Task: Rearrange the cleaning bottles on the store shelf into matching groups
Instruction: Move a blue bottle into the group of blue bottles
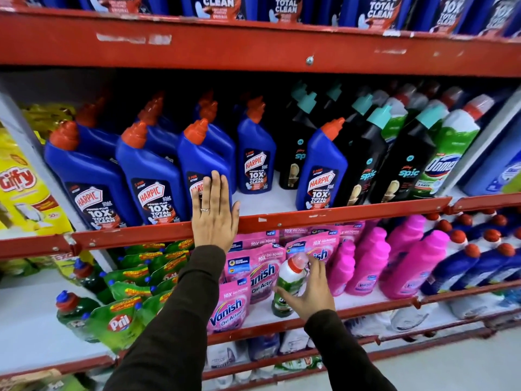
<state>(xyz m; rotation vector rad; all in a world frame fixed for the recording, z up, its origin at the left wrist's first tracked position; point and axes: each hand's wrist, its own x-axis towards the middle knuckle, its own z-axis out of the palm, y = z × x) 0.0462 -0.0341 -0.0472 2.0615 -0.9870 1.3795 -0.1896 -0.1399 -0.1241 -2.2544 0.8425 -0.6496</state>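
Observation:
On the middle shelf stand blue Harpic bottles [152, 176] with red caps at the left. One more blue Harpic bottle [321, 167] stands apart among the black Spic bottles [369, 153]. Green and white Domex bottles [454, 148] are at the right. My left hand [215, 213] lies flat, fingers together, against the front of a Harpic bottle [203, 153], holding nothing. Lower down, my right hand [313, 289] grips a green and white Domex bottle [290, 280] with a red cap, in front of the Vanish pouches.
A red shelf rail [338, 215] runs along the front of the middle shelf. Below are pink Vanish pouches [234, 303], pink Vanish bottles [375, 261], green Pril packs [124, 311] and blue bottles [465, 266]. A yellow Giffy pack [25, 190] is at far left.

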